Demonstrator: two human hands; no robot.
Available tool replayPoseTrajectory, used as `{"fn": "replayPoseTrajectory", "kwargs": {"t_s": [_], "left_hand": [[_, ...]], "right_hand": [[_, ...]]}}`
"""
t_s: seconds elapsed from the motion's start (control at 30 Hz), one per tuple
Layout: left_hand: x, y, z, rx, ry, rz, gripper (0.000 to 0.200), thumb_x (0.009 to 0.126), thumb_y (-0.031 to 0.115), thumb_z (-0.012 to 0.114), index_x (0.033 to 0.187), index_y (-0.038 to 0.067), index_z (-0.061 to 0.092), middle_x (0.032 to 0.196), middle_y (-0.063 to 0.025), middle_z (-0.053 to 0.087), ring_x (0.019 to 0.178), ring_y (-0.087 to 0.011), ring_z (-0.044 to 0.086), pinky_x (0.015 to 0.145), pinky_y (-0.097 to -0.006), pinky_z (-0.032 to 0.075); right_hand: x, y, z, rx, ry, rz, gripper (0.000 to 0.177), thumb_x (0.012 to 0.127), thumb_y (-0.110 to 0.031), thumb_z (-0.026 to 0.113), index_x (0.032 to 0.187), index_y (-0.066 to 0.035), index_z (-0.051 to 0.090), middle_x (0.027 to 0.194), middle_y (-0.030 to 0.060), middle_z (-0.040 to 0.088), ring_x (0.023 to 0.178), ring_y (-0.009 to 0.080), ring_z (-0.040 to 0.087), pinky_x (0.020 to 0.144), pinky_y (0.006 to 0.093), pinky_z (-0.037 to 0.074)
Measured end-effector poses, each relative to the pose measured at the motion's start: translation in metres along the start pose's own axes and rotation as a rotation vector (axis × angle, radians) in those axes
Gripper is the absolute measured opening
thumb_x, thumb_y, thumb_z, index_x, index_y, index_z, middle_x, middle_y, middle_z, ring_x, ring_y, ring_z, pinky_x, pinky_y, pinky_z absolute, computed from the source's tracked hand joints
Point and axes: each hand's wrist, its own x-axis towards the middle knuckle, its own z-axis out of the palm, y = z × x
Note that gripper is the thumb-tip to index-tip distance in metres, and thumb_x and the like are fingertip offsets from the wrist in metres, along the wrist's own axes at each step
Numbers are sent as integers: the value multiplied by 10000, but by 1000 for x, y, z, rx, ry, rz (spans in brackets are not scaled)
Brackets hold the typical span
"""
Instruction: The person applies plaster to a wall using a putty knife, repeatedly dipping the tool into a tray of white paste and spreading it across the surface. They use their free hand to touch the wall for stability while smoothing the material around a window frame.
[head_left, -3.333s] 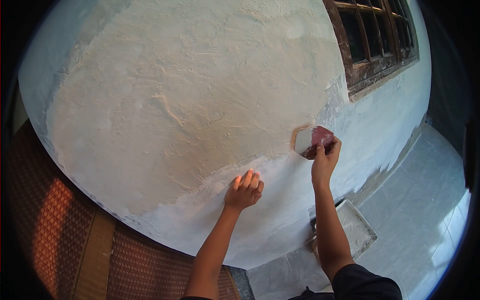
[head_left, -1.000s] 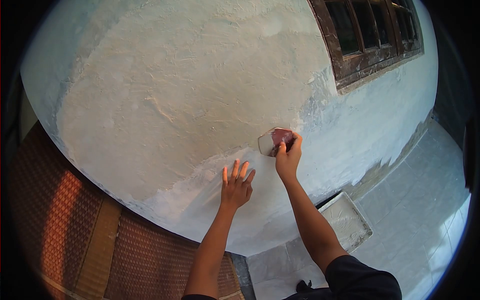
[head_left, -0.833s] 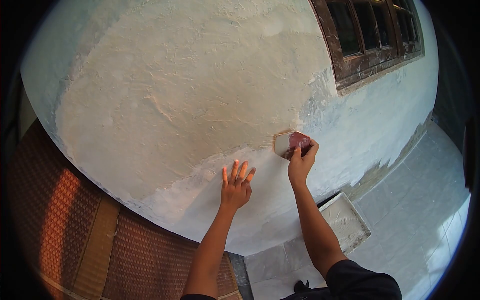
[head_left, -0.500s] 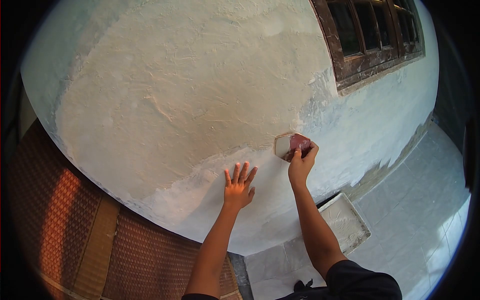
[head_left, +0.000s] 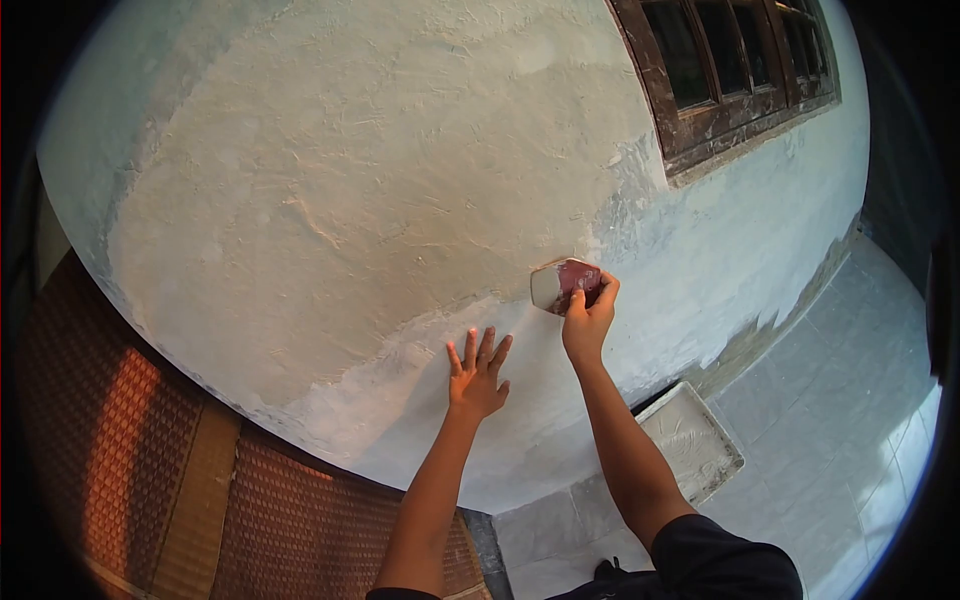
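My right hand (head_left: 590,312) grips a flat, dark red plastering scraper (head_left: 582,278) whose left part is coated with pale filler. The scraper lies against the wall (head_left: 380,190), at the lower edge of a rough beige patch. Below and to the left, my left hand (head_left: 478,375) is spread on the smoother white part of the wall, fingers apart and holding nothing. Ridges and trowel marks show over the beige area.
A wooden-framed window (head_left: 730,80) is set in the wall at upper right. On the grey tiled floor (head_left: 800,400) a filler-smeared tray (head_left: 692,440) stands near the wall's foot. Brown woven panels (head_left: 300,510) fill the lower left.
My right hand has shifted slightly left and up along the wall with the scraper. My left hand stays nearly in place. The view has moved a little.
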Motion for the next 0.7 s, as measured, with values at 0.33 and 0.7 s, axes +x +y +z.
{"fn": "replayPoseTrajectory", "kwargs": {"t_s": [0.33,0.7], "left_hand": [[0,4,-9,-70,-174,-40,937,842,395,593,1512,292,-53,1583,-55,-113,1445,-334,-132,1112,-622,-58],[-22,70,7,-315,228,0,813,733,117,626,1453,217,261,1541,-142,181,1429,-388,128,1092,-643,100]], "right_hand": [[-1,-8,4,112,-18,54,299,847,3,504,1138,21,440,1008,156,559,923,216,563,853,335,441],[-7,60,-89,-119,120,258,257,856,17,523,1101,17,447,1000,144,571,909,208,573,824,320,457]]}}
